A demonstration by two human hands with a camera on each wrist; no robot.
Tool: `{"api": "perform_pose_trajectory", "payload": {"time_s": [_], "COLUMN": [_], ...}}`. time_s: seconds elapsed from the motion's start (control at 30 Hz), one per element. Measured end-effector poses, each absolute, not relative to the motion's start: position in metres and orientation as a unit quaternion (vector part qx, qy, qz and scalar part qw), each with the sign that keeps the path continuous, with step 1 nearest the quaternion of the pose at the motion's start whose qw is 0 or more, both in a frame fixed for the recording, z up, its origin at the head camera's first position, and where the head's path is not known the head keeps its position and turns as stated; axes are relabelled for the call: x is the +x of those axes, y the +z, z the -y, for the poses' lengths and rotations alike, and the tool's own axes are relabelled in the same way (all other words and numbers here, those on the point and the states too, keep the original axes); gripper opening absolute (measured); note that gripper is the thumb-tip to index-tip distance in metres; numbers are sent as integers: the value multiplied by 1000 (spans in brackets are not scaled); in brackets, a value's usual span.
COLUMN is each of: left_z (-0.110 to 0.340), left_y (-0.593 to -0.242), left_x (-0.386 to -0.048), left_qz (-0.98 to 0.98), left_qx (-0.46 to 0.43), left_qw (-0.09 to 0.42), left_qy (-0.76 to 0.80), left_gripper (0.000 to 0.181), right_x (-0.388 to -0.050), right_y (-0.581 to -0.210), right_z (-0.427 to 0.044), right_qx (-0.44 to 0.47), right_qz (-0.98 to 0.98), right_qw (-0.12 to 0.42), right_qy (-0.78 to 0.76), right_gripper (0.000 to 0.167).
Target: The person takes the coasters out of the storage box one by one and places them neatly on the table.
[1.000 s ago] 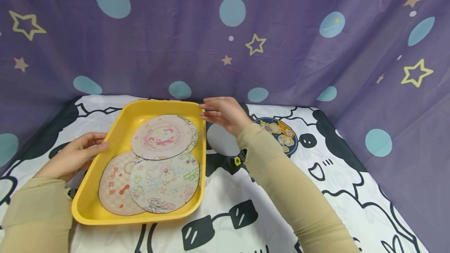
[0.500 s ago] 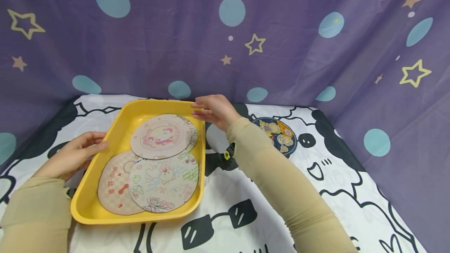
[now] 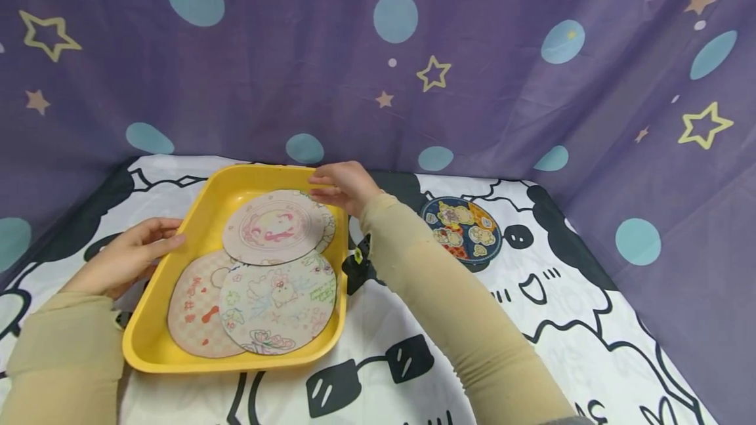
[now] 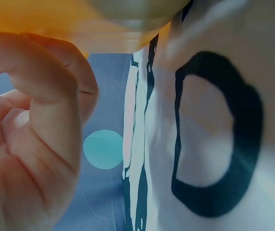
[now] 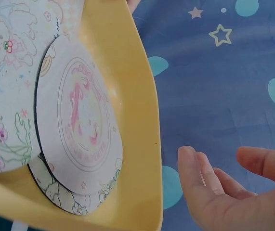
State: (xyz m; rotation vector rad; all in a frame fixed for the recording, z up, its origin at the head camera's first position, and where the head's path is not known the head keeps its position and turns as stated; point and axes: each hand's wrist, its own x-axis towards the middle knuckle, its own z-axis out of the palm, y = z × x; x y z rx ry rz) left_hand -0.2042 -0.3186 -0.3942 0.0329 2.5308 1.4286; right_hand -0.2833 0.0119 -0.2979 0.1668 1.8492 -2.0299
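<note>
A yellow tray (image 3: 203, 215) lies on the left of the table. My left hand (image 3: 132, 258) grips its left rim, thumb on top; in the left wrist view its curled fingers (image 4: 62, 72) touch the tray's outside. Several round printed mats overlap in the tray: a pink one with a ring design (image 3: 272, 225), a pale one with coloured drawings (image 3: 277, 303) and a pink checked one (image 3: 197, 313). Part of another mat (image 5: 55, 190) shows beneath the ring design one. My right hand (image 3: 345, 185) hovers at the tray's back right corner, fingers loosely extended, holding nothing.
A dark blue round mat with bear pictures (image 3: 463, 228) lies on the table to the right, beyond my right forearm. A black and white cartoon cloth (image 3: 484, 340) covers the table. Behind it hangs a purple curtain (image 3: 331, 51) with stars and dots.
My right hand has moved left, from beside the tray to its back right corner. More of the blue mat shows now. The left hand keeps its grip on the tray.
</note>
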Motion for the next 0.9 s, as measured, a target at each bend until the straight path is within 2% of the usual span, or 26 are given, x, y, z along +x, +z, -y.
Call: {"api": "perform_pose_trajectory", "payload": {"time_s": [0.9], "left_z": [318], "left_y": [-392], "left_x": [-204], "left_qz": [-859], "left_qx": [3], "left_qw": [120], "left_qy": [498], "left_gripper": [76], "right_x": [-294], "right_y": [-329], "right_z": [8], "right_qx": [134], "right_qz": [-673], "right_qw": [161], "right_qy": [-709], "right_gripper": [53]}}
